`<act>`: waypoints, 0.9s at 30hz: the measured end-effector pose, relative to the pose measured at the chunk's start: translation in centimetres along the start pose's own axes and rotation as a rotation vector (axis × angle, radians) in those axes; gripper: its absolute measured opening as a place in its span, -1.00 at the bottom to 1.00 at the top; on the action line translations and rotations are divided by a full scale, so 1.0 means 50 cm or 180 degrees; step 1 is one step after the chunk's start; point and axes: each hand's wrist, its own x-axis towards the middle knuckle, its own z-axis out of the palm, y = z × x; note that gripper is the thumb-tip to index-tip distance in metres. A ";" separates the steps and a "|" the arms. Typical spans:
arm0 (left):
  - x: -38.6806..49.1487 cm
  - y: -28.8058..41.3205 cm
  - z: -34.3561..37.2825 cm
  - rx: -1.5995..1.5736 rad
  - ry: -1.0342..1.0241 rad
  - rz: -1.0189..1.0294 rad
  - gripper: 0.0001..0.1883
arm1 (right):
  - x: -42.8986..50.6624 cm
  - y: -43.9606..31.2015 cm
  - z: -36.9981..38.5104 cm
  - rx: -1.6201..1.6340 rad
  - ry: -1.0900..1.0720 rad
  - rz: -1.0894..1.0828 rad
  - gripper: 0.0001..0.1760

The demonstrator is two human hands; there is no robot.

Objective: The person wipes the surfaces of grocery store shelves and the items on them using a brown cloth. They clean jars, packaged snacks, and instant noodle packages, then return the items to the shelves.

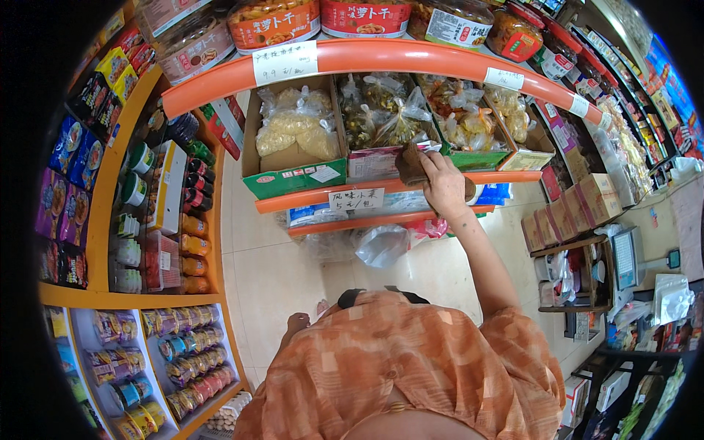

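My right hand (444, 184) grips a brown cloth (411, 166), which lies against the front of a cardboard box (374, 165) and the orange shelf edge (495, 177). That box holds knotted clear bags of dark green pickled vegetables (385, 113). To its left, a green-fronted box (297, 179) contains bags of pale yellow food (297, 129); another box, on the right, has bags of orange and yellow pickles (467, 129). My left hand (298, 321) hangs low beside my body, over the tiled floor; its fingers look curled, but their exact pose is unclear.
Jars of preserved food (363, 19) line the curved orange upper shelf rail (352, 58). Plastic bags (382, 245) hang below the lower rail. An orange-framed shelf unit (99, 297) with drinks and noodles stands at left. Cartons (599, 198) and a weighing scale (624, 261) are at right.
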 end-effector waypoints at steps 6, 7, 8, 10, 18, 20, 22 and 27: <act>0.003 0.050 0.024 0.0015 -0.0024 -0.0013 -0.73 | -0.038 -0.016 0.061 0.0255 -0.0497 -0.0111 -0.45; -0.004 0.065 0.022 -0.0001 -0.0021 -0.0033 -0.73 | -0.029 -0.049 0.051 0.0422 -0.0427 -0.0187 -0.44; -0.008 0.082 0.023 -0.0017 -0.0019 -0.0051 -0.72 | -0.017 -0.078 0.049 0.0517 -0.0377 -0.0364 -0.42; -0.012 0.080 0.020 -0.0091 -0.0073 -0.0064 -0.71 | 0.012 -0.138 0.045 0.0707 -0.0239 -0.0707 -0.38; -0.026 0.018 0.008 -0.0059 0.0180 0.0021 -0.76 | 0.079 -0.297 0.205 0.0118 -0.0569 -0.1306 -0.46; -0.034 0.007 0.005 0.0087 0.0306 -0.0024 -0.76 | 0.066 -0.313 0.242 -0.0051 -0.0857 -0.1386 -0.50; -0.048 -0.016 0.005 0.0114 0.0439 -0.0073 -0.75 | 0.061 -0.337 0.253 0.0165 -0.1103 -0.1520 -0.45; -0.073 -0.066 0.003 -0.0042 0.0441 -0.0233 -0.76 | 0.110 -0.416 0.206 0.0171 -0.0342 -0.1642 -0.41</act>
